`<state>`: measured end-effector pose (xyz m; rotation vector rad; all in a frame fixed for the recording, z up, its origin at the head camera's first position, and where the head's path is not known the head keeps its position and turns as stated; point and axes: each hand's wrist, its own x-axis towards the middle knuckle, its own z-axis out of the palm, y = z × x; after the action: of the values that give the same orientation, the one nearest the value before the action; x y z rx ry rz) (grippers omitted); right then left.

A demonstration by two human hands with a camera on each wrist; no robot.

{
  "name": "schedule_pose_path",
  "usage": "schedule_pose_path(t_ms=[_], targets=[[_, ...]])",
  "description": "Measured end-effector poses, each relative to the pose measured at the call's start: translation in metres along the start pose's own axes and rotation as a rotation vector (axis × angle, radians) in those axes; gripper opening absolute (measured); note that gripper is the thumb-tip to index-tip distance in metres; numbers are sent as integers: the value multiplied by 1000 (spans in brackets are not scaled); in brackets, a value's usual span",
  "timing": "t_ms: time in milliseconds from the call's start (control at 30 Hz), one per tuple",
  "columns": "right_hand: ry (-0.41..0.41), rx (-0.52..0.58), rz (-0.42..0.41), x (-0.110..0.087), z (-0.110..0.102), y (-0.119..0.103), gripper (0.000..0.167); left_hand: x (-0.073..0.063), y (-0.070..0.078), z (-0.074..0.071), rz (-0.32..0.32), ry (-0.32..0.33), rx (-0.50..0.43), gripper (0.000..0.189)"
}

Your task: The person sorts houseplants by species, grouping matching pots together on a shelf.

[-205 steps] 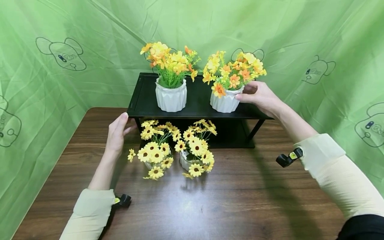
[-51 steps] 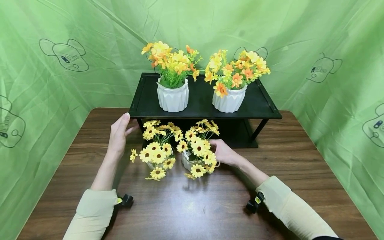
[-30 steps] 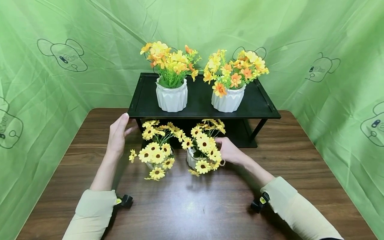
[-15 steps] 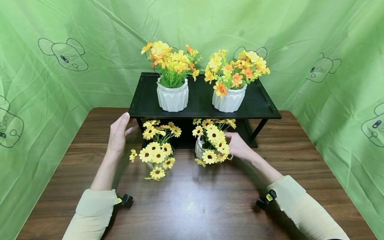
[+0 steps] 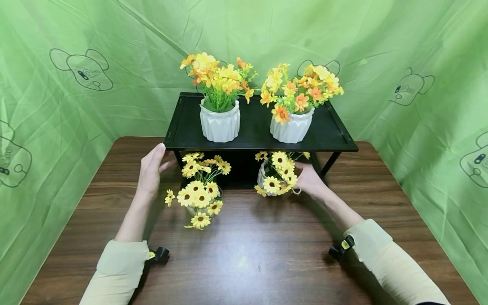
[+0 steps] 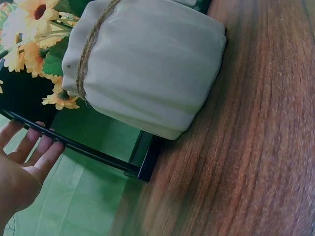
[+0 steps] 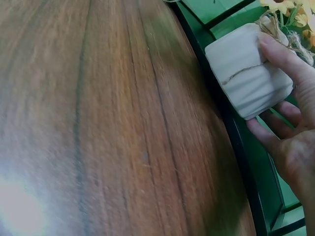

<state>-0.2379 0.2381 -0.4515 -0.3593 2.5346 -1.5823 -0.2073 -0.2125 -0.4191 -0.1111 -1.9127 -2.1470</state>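
Observation:
In the head view my right hand (image 5: 310, 180) grips a white flowerpot (image 7: 251, 69) of yellow daisies (image 5: 280, 171) from its right side. The right wrist view shows the thumb over the pot's twine-tied rim and fingers beneath. This pot is at the front edge of the lower tier of a black two-tier shelf (image 5: 255, 127); whether it touches the tier I cannot tell. My left hand (image 5: 150, 171) holds the shelf's front left corner, fingertips on its leg. Beside it stands another white pot (image 6: 147, 64) of yellow daisies (image 5: 198, 192), on the table in front of the shelf.
Two white pots, a left one (image 5: 220, 123) and a right one (image 5: 291, 127), stand on the upper tier with yellow and orange flowers. The shelf sits at the back of a brown wooden table (image 5: 244, 258). Green cloth (image 5: 133, 106) hangs behind and at both sides.
My right hand has left the upper right pot, taken hold of the right daisy pot, and moved it right and back to the lower tier. My left hand has stayed at the shelf corner.

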Motion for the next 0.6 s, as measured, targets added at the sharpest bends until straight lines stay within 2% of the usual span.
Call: schedule_pose_path(t_ms=[333, 600], targets=[[44, -5, 50, 13, -12, 2, 68, 1, 0, 1, 10, 2, -3, 29], [52, 113, 53, 23, -14, 6, 75, 0, 0, 1, 15, 6, 6, 29]])
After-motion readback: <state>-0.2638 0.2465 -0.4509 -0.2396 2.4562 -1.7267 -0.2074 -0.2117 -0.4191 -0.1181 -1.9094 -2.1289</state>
